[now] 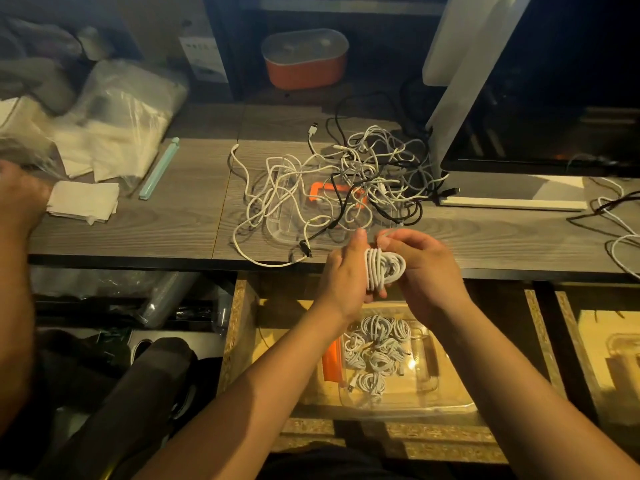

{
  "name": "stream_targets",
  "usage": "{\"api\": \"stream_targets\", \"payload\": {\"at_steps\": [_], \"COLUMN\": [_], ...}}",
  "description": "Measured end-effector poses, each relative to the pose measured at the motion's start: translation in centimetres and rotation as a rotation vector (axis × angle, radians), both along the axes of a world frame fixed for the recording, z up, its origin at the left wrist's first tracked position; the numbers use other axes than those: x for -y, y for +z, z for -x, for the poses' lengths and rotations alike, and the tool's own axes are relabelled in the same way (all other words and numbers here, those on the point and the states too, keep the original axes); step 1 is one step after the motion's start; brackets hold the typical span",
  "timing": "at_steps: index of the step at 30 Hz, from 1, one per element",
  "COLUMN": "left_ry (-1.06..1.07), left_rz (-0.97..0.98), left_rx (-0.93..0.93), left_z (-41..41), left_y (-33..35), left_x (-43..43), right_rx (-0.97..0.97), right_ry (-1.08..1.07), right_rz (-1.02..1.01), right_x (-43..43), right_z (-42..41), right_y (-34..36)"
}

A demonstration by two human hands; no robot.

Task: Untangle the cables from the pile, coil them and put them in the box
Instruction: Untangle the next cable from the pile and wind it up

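Sprawling pile [360, 168] covering lid [282, 233], monitor [554, 133] beside, coil [381, 270] above box [436, 386]

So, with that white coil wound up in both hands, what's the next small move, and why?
Probably lower the coiled white cable into the clear box right below. The coil looks finished, gripped by the left hand and right hand; the box already holds similar coils, and the tangled pile waits on the table.
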State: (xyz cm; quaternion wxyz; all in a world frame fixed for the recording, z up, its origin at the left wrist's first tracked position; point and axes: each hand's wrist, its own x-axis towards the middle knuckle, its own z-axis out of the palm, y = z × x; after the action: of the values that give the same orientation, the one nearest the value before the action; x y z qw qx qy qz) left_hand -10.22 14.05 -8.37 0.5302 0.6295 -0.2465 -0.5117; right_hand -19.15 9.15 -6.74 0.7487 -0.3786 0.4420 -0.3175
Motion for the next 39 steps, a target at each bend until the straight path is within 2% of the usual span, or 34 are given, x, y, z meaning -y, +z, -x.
{"api": "stream_targets", "payload": {"at_steps": [3,6,11,15,19,20,23,29,32,35,39], "left_ry": [-0.11,-0.099,-0.061,-0.254,-0.406,-0.395,-0.299,-0.359,-0.281,-0.297,-0.306], "left_rz": [0.011,0.007,-0.04,-0.096,-0.232,-0.263,-0.384,-0.637,-0.697,-0.665,-0.409], "left_rx": [0.012,0.046,0.282,0.529,0.717,0.689,0.421,0.256,0.15,0.227,0.365], "left_z": [-0.1,-0.2,0.0,0.7,2.4,2.8,4.2,5.9,6.5,6.7,6.5], "left_y": [-0.2,-0.3,-1.8,-4.9,-7.2,-7.7,-8.8,-12.0,-13.0,-13.2,-12.0], "left_x": [0.1,0.3,0.1,-0.4,-1.6,-1.9,-2.4,-2.9,-3.1,-3.4,-3.4], "right_rx": [-0.032,-0.061,-0.269,-0.344,-0.458,-0.477,-0.425,-0.39,-0.358,-0.393,-0.481], "right_ry": [-0.029,-0.013,0.065,0.137,0.073,0.058,-0.009,-0.001,0.012,0.046,-0.041], "right_rz": [0.031,0.014,0.019,0.118,0.156,0.124,-0.082,-0.297,-0.311,-0.264,-0.214], "right_x": [0.4,0.7,0.9,-0.6,-2.0,-2.2,-2.8,-3.2,-3.2,-3.4,-2.9], "right_z": [0.0,0.0,2.1,4.0,5.1,5.4,6.2,8.0,8.9,9.2,9.4], "right_y": [-0.5,-1.0,-2.8,-4.4,-7.6,-8.5,-10.8,-14.3,-15.0,-15.1,-14.7]}}
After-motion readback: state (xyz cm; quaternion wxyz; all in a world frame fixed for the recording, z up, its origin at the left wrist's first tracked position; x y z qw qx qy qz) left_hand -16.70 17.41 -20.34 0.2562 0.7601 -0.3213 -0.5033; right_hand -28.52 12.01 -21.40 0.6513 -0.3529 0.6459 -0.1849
